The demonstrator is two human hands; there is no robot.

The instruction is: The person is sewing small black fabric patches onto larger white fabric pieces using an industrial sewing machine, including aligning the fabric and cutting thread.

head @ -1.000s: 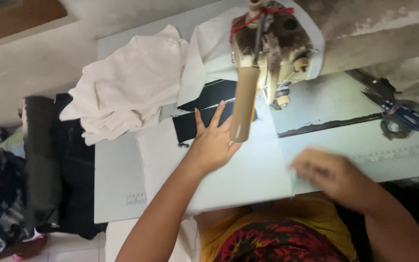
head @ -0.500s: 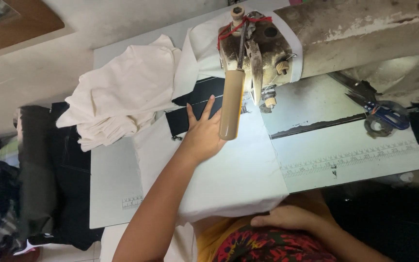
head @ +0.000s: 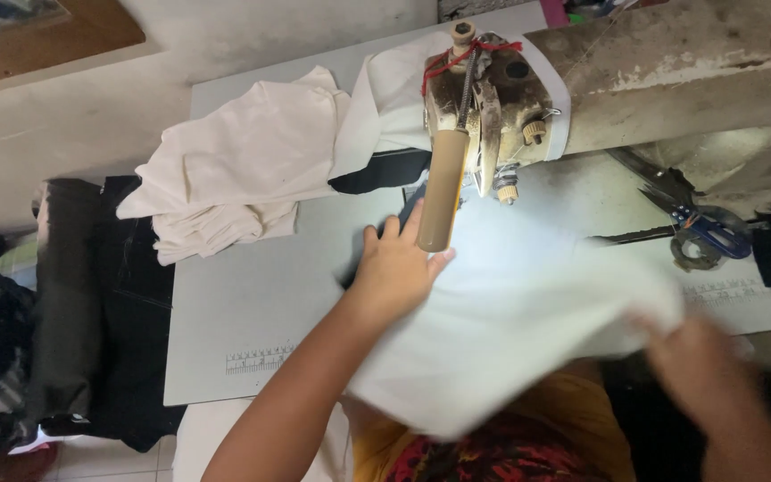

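A worn sewing machine [head: 528, 89] stands at the back of a grey work table [head: 252, 303]. A large white cloth [head: 510, 321] lies across the table in front of it, lit brightly under the machine head. My left hand [head: 394, 268] rests flat on this cloth, just left of the needle area and a tan lever [head: 443, 192]. My right hand [head: 702, 357], blurred by motion, grips the cloth's right edge and holds it lifted off the table. A dark fabric piece [head: 381, 170] shows behind my left hand.
A pile of folded white cloth [head: 234, 170] sits at the table's back left. Blue-handled scissors [head: 707, 236] lie at the right under the machine arm. Dark garments [head: 91, 295] hang off the table's left side. A printed ruler strip [head: 256, 360] marks the front edge.
My right hand came up from my lap and pulled the white cloth's right edge up over the table. My left hand stayed on the cloth near the needle.
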